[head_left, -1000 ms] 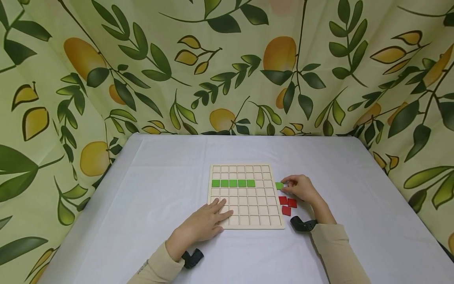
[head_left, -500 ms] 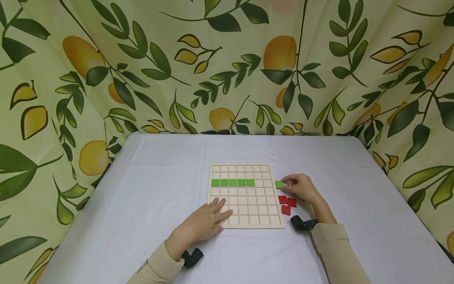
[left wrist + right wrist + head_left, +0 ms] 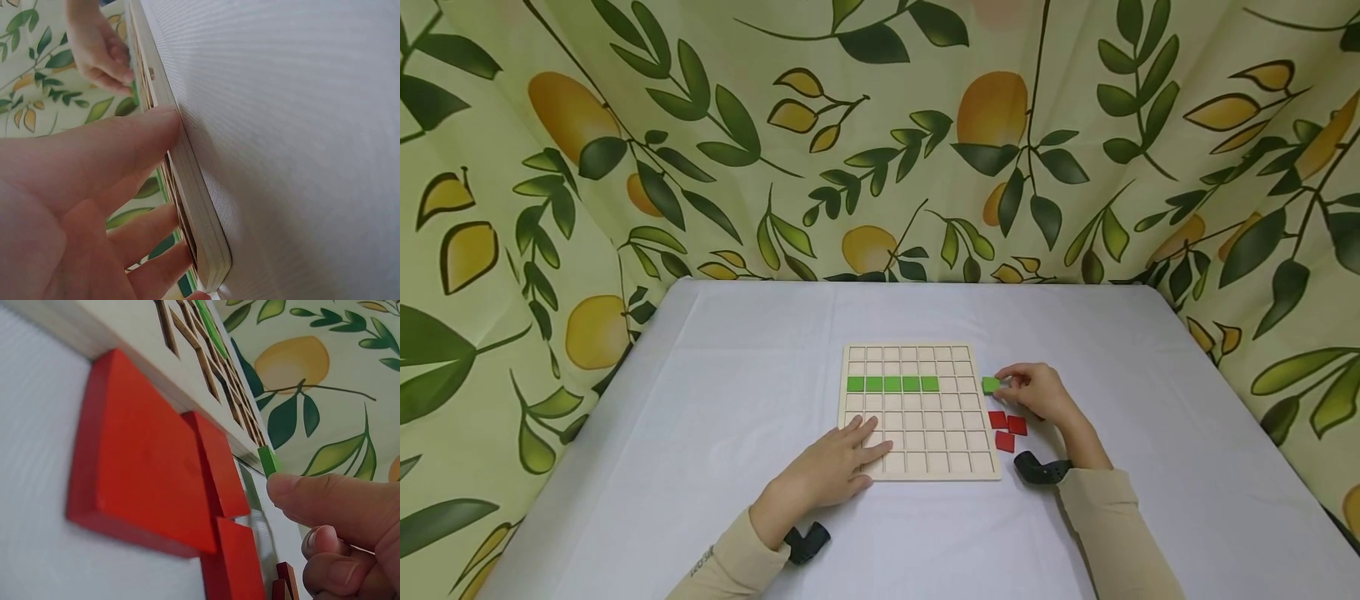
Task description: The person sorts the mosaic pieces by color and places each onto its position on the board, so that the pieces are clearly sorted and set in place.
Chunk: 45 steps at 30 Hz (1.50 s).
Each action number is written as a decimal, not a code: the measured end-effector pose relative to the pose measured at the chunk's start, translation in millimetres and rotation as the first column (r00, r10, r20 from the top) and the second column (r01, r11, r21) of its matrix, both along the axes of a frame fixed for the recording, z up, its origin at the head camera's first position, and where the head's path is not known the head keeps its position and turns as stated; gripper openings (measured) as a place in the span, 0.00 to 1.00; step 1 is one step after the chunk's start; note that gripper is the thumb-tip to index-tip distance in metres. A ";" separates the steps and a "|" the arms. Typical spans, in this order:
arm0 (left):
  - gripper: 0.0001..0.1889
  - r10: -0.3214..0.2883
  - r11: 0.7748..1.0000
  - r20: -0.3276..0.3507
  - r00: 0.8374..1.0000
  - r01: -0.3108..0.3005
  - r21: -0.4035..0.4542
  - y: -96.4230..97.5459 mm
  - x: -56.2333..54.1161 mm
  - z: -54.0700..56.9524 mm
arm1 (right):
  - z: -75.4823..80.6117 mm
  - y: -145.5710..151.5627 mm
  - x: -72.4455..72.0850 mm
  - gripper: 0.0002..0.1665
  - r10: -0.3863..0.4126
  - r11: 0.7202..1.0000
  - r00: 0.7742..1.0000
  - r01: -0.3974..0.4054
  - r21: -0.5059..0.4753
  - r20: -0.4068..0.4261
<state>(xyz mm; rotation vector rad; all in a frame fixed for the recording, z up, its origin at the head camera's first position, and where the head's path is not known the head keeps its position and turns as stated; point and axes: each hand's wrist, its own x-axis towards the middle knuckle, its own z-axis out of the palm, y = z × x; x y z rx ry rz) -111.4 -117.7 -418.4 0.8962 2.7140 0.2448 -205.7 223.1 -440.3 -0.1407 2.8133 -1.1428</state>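
A pale wooden grid board [image 3: 917, 481] lies flat on the white table, with a row of several green square tiles [image 3: 892, 384] in its cells. My left hand [image 3: 827, 468] rests on the board's near left corner, fingers spread; in the left wrist view the thumb [image 3: 125, 140] touches the board's side edge [image 3: 199, 219]. Just beyond the board's right edge, my right hand [image 3: 1039, 393] pinches a green tile [image 3: 990, 386] between thumb and fingertips. Three red tiles [image 3: 1017, 426] lie nearer me, beside that same edge. In the right wrist view the held green tile [image 3: 267, 460] shows above the thumb.
A white cloth [image 3: 737, 358] covers the table. Behind and beside it hangs a leaf-and-fruit patterned curtain [image 3: 880, 167]. Black wrist devices [image 3: 1042, 470] sit at both cuffs. Small dark red pieces [image 3: 286, 578] show low in the right wrist view.
My right hand and the green tile have shifted slightly away from me, still beside the board's right edge. The left hand stays in place. The head view has tilted a little.
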 end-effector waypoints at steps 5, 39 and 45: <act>0.26 -0.003 1.000 -0.005 1.000 0.003 0.000 -0.2 0.6 2.2 | 1.5 -0.8 -0.1 0.16 -0.002 1.000 1.000 0.002 0.009 -0.007; 0.27 0.003 1.000 0.006 1.000 -0.003 0.004 0.2 1.2 2.1 | 4.8 -21.8 -8.7 0.18 0.029 1.000 0.999 -0.029 0.001 0.021; 0.27 0.007 1.000 0.011 1.000 -0.007 0.002 0.3 2.0 1.7 | 4.5 -26.4 -9.6 0.17 0.044 0.999 0.999 -0.044 0.001 0.010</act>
